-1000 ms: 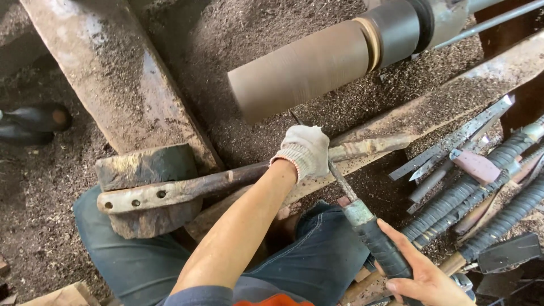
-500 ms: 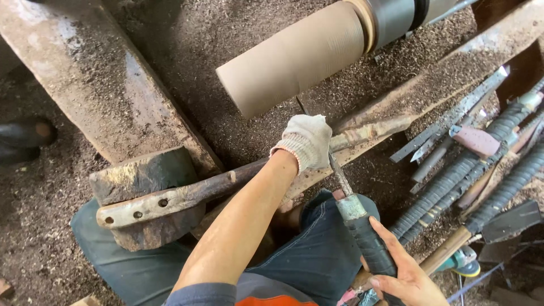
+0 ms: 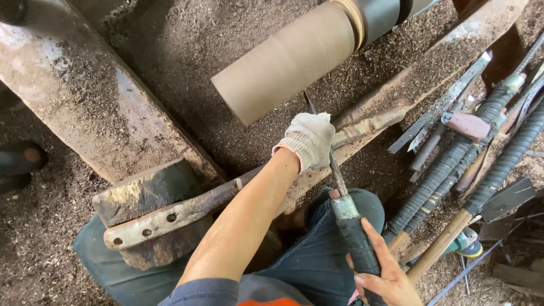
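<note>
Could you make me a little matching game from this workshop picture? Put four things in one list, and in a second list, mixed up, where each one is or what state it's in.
Things:
1. Wooden cylinder
2. Left hand
3. Right hand
4. Spare tools

Places or states:
A. Bare, gripping the dark handle of the chisel
B. Lying in a heap at the right
C. Pale brown, held sideways on the lathe above the hands
D. In a white knitted glove, resting on the metal bar

Pairs: 1-C, 2-D, 3-A, 4-B
</note>
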